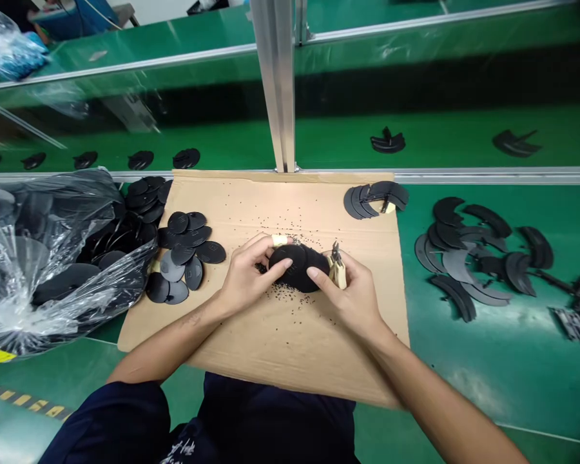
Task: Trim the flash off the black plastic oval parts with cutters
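Left hand: in the head view, my left hand (pixel 251 267) is at the middle of the frame, its fingers pinching the edge of some overlapping black discs (pixel 292 267); a pale yellow wrap (pixel 279 240) covers one fingertip.
Right hand: my right hand (pixel 355 293) is just right of centre, thumb on the same discs, the other fingers closed around a pair of pliers (pixel 338 267), tips pointing up the frame.
Progress: the strewn bits (pixel 285 293) under my hands suggest to me that a good deal is done; the held discs look unfinished. I cannot tell which of the other pieces are finished.
Piles: loose discs (pixel 186 238) overlap at centre left, and a bag (pixel 77 303) at the left edge holds many more. Crescents (pixel 457 264) lie scattered at right, with a fanned stack (pixel 360 203) on the upper right of the cardboard (pixel 270 348).
Materials: the discs are flat, round and matt, plastic by the look of them; the crescents are thin and curved; the bag is clear, crinkled film; the pliers have cream handles and dark metal tips.
Surfaces: plain brown cardboard lies over a glossy green tabletop (pixel 454 374); a metal post (pixel 275 84) stands at upper centre.
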A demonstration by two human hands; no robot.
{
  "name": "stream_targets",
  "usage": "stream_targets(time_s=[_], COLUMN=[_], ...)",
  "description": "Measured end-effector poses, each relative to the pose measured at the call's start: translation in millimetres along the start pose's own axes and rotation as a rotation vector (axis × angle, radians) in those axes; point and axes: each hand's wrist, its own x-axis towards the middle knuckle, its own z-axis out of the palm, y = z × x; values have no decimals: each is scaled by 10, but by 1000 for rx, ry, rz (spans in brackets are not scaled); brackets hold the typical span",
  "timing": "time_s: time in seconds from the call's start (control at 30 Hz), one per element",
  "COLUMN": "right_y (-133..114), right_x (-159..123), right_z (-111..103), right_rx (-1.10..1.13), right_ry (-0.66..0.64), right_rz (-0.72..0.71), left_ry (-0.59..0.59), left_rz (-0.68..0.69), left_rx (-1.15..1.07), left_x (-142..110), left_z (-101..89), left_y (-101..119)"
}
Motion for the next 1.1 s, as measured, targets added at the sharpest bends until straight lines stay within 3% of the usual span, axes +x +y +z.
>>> stream_targets(time_s=[0.27, 0.4, 0.53, 0.67, 0.77, 0.93, 1.1], right_y=[16, 24, 21, 33, 39, 55, 77], right_x=[-36, -42, -49, -47, -38, -40, -59], right_z=[24, 25, 38, 37, 9, -52, -55], right_rx=[-57, -72, -46, -70, -147, -306, -319], right_ry=[44, 54, 50, 55, 53, 29, -19], right_rz=[-32, -50, -75, -104, -165, -390, -464], left_ry=[163, 106, -25, -56, -45, -100, -61], left_rz=[261, 172, 19, 2, 82, 370, 352], left_rx=[271, 215, 11, -141, -36, 242, 133], left_x=[-10, -16, -45, -49, -32, -19, -21], left_z=[40, 55, 110, 137, 77, -29, -29], left_y=[66, 35, -38, -55, -21, 60, 115])
